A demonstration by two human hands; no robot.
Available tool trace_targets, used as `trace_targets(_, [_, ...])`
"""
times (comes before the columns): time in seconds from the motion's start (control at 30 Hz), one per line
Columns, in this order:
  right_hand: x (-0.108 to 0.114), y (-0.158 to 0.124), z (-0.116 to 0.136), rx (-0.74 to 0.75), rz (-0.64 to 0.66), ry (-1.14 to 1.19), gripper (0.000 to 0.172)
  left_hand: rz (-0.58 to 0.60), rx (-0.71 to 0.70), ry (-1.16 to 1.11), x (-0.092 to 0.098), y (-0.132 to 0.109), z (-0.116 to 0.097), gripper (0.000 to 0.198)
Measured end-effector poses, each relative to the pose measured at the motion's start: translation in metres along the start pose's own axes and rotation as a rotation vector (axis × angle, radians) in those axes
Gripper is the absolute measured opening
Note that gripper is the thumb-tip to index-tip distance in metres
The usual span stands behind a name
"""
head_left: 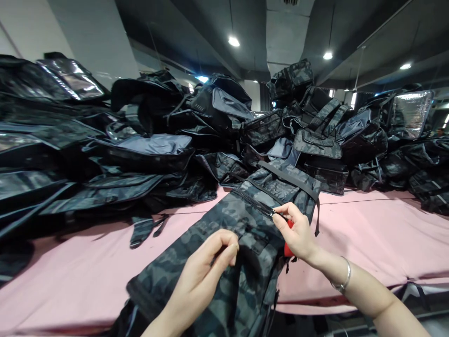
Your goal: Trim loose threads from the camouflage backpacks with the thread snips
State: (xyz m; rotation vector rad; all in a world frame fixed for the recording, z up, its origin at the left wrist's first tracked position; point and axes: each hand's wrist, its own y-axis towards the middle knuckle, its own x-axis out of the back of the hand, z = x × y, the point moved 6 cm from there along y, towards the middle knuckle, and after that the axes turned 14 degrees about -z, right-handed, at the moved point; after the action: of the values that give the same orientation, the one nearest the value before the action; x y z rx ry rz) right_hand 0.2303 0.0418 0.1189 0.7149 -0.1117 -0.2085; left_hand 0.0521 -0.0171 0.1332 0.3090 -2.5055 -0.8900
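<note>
A dark camouflage bag (210,234) lies slantwise in front of me, with straps across its far part. My left hand (210,267) is over the middle of the bag, its fingers curled and thumb pressed to the fingertips; whatever they hold, if anything, is too small to tell. My right hand (294,231) is closed round a tool with a red handle (289,238). The dark tip of the tool (269,211) points left, at the zipper line on the bag. A silver bangle is on my right wrist.
Pink cloth (354,234) covers the table on both sides of the bag. Behind it, dark camouflage bags (147,150) are heaped across the whole width, some open with grey lining. A loose strap (142,230) hangs onto the cloth at left. Lamps hang from the ceiling.
</note>
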Motion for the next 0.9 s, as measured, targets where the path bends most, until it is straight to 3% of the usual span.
trace_targets(0.1, [0.002,-0.003,-0.008,-0.087,-0.005,0.078,0.020,0.094,-0.006,-0.037,-0.009,-0.003,-0.003,0.037])
trace_targets(0.2, [0.000,-0.004,-0.012,-0.128,0.011,0.136,0.021,-0.011,0.026,0.073,-0.008,0.001,0.010,0.024])
trace_targets(0.27, [-0.001,-0.004,-0.013,-0.131,0.010,0.154,0.022,-0.045,0.012,0.167,-0.008,0.003,0.017,0.028])
trace_targets(0.43, [0.001,-0.004,-0.008,-0.070,-0.006,0.137,0.021,0.000,-0.339,0.442,-0.015,-0.001,0.002,0.027])
trace_targets(0.57, [0.000,-0.005,-0.009,-0.085,-0.017,0.155,0.019,0.103,-0.663,0.790,-0.036,-0.011,-0.015,0.030])
trace_targets(0.67, [0.001,-0.006,-0.008,-0.054,-0.026,0.156,0.019,0.111,-0.767,0.888,-0.046,-0.014,-0.018,0.033])
trace_targets(0.77, [0.003,-0.008,-0.006,-0.016,-0.033,0.154,0.018,0.015,-0.675,0.670,-0.035,-0.011,-0.016,0.022])
trace_targets(0.9, [0.004,-0.010,-0.006,0.008,-0.023,0.153,0.021,-0.050,-0.353,0.354,-0.007,-0.010,0.001,0.012])
